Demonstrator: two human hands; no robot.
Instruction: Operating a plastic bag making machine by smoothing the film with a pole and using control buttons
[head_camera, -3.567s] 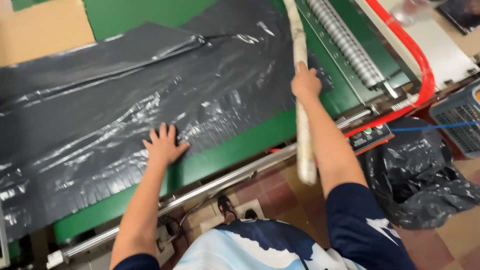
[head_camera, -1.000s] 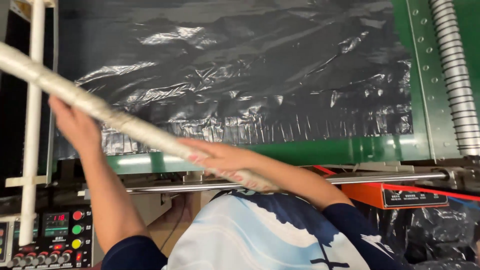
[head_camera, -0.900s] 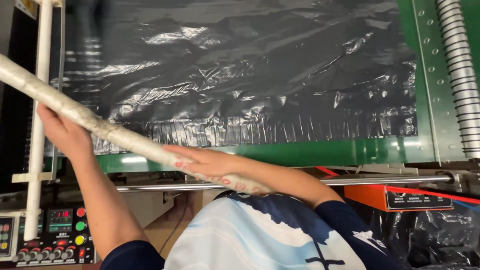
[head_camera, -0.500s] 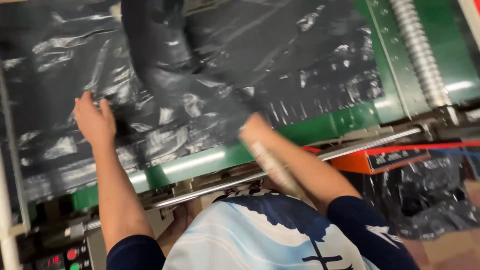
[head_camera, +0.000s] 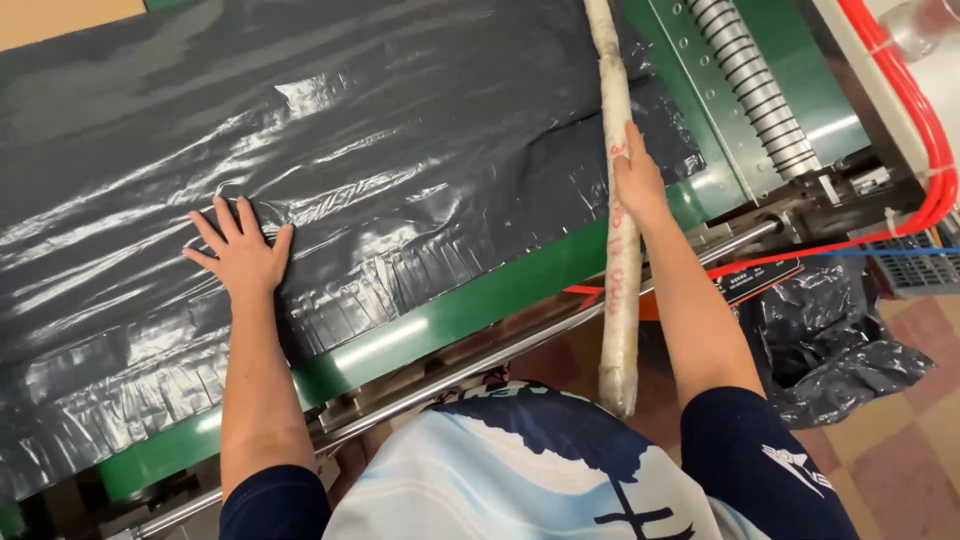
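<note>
A left hand (head_camera: 240, 255) lies flat, fingers spread, on black film (head_camera: 330, 180) near its crinkled front edge, which stops short of the green table (head_camera: 450, 315) rim. The right hand (head_camera: 635, 180) grips a pale tube (head_camera: 620, 250) laid across the film, one end overhanging the rim.

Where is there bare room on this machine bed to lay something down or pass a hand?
Little: the black plastic sheet covers most of the green bed. Bare green shows along the near edge below the left hand, and between the cardboard tube under the right hand and the ribbed roller. The right end is crowded.
</note>
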